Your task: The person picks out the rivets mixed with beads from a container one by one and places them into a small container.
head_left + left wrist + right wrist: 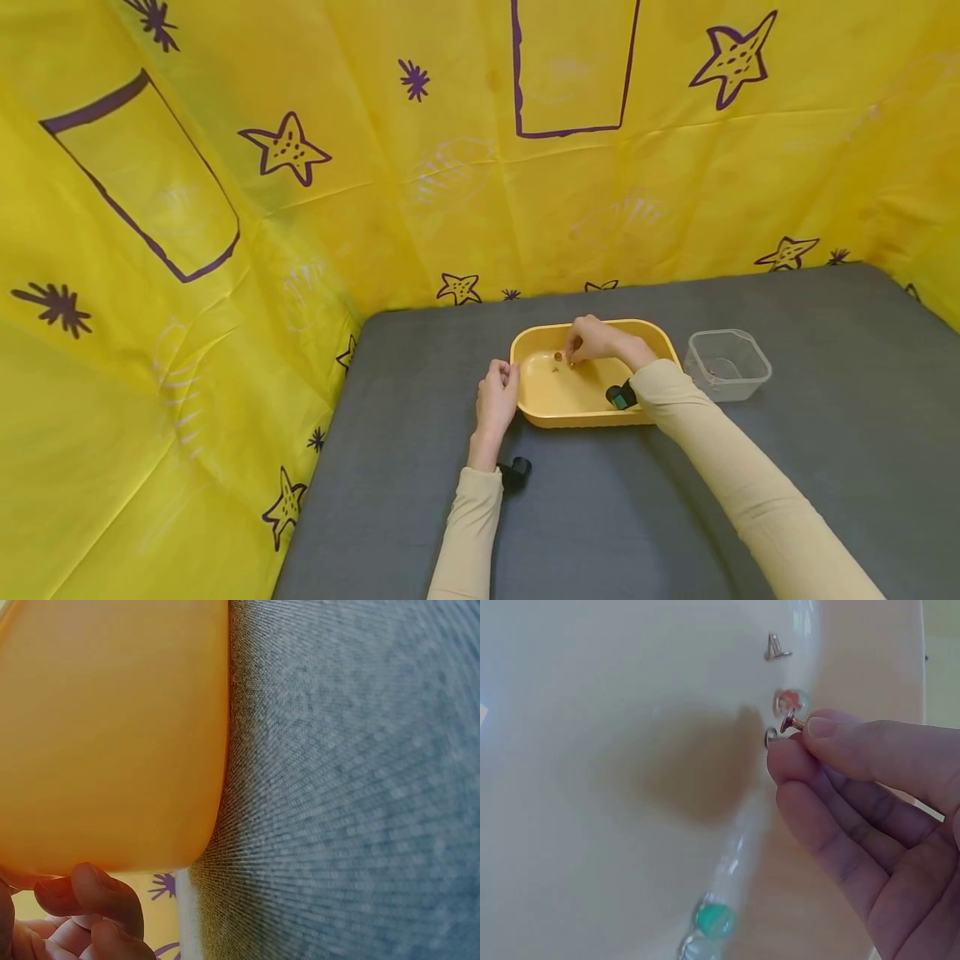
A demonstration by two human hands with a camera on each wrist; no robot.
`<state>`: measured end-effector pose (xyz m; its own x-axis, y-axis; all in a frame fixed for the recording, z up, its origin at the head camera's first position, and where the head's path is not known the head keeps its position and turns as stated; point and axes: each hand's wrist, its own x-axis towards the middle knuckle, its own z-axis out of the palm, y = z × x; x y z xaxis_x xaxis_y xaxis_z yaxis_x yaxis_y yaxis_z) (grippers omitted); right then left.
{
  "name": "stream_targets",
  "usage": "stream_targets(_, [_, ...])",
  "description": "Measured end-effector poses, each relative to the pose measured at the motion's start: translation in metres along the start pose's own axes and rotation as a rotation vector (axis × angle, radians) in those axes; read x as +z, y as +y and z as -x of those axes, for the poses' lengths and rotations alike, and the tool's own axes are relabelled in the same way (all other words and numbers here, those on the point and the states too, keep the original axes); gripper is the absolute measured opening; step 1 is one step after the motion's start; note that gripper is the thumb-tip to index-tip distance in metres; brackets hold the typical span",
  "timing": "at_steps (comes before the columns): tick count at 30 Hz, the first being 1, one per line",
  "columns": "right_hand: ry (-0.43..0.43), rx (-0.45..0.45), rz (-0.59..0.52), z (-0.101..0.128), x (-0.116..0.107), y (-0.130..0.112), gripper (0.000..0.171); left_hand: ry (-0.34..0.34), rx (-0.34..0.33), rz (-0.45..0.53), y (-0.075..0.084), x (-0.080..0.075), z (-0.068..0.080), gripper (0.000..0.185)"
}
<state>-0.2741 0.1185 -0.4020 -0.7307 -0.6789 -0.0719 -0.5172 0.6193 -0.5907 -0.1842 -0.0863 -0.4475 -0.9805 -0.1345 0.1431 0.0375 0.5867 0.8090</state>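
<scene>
One small metal rivet [792, 722], pinched by the right hand [596, 339] inside the yellow tray [558, 398], shows only in the wrist view, while the left hand [497, 398] grips the tray's rim.

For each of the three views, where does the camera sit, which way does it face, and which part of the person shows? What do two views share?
Head: worn on the head, looks forward and down at the yellow tray on the grey table; both sleeves, left hand and right hand show.
Left wrist: low beside the tray's outer wall, along the table; fingertips show.
Right wrist: looks into the tray; fingers pinch a small metal stud.
All views share the tray.
</scene>
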Motion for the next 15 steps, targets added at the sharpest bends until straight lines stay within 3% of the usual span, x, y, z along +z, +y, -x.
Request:
stream_targets(6, [0.007,0.048,-0.011,0.008,-0.006,0.003,0.004,-0.007,-0.015,0.004,0.001,0.000,-0.001,0.022])
stream_targets(15, [0.032,0.028,0.017,0.021,-0.015,0.009,0.005,-0.013,-0.033,0.011,0.001,0.000,0.000,0.021])
